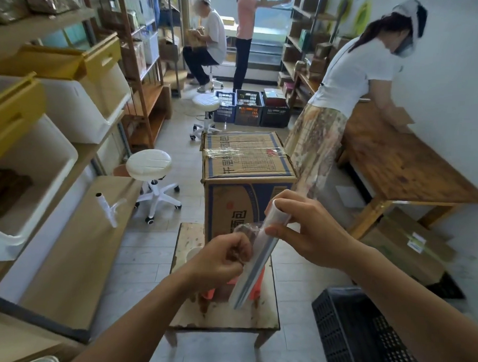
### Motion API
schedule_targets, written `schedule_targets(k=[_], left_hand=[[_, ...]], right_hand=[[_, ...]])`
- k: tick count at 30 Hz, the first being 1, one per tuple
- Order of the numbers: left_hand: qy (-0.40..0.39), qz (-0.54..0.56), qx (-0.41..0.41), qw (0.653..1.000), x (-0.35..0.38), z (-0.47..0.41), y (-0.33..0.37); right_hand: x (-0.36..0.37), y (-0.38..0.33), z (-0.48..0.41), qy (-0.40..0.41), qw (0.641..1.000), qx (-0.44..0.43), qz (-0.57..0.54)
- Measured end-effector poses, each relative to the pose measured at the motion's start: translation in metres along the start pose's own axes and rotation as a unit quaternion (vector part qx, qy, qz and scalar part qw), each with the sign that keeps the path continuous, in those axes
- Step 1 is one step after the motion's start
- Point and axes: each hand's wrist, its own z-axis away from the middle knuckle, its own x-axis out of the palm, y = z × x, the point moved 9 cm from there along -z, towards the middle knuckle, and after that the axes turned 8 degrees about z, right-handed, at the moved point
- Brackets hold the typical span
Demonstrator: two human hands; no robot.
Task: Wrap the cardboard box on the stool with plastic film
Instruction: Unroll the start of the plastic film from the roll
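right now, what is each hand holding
Left hand: closed, pinching the loose film end.
Right hand: closed around the film roll.

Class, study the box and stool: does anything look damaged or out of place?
The stool is badly worn: its pale coating has flaked off in brown patches near the front edge. The cardboard box looks crumpled at its left top edge, where a film band crosses it.

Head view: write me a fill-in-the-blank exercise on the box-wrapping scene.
1. The cardboard box stands on a wooden ___.
2. The right hand grips a roll of plastic ___.
3. The left hand pinches the loose end drawn from the ___.
Missing words: stool; film; roll.
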Motion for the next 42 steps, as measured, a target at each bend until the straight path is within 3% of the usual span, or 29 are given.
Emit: schedule_targets(k=[3,6,9,12,15,19,25,30,35,39,42], left_hand=[[-0.014,-0.031,0.004,0.999,0.004,-0.002,0.002],[0.027,0.039,0.025,0.999,0.000,-0.001,0.002],[0.052,0.068,-0.032,0.996,-0.001,0.003,-0.016],[-0.025,0.079,-0.086,0.993,0.019,0.006,-0.030],[-0.119,0.014,-0.134,0.984,0.035,0.011,-0.044],[-0.147,-0.078,-0.120,0.979,0.039,0.014,-0.053],[-0.078,-0.111,-0.112,0.984,0.029,0.011,-0.057],[-0.058,-0.070,-0.147,0.985,0.036,0.018,-0.066],[0.033,0.014,-0.191,0.981,0.025,0.025,-0.076],[0.140,0.141,-0.229,0.953,0.013,0.033,-0.090],[0.244,0.281,-0.212,0.904,0.004,0.042,-0.089]], right_hand=[[0.003,-0.001,0.001,-0.036,0.999,0.001,-0.035],[-0.006,0.000,-0.001,-0.050,0.995,0.007,-0.086],[-0.021,-0.002,-0.003,-0.051,0.989,0.006,-0.136],[-0.032,-0.008,-0.004,-0.071,0.982,0.003,-0.173],[-0.037,-0.014,-0.004,-0.099,0.973,-0.008,-0.209],[-0.042,-0.021,-0.001,-0.115,0.968,-0.029,-0.222],[-0.036,-0.008,0.001,-0.125,0.965,0.010,-0.229],[-0.036,0.000,0.000,-0.128,0.970,0.029,-0.203],[-0.046,-0.003,0.000,-0.092,0.964,0.036,-0.245],[-0.043,0.011,-0.003,-0.076,0.976,0.058,-0.197],[-0.042,0.018,-0.002,-0.045,0.983,0.071,-0.166]])
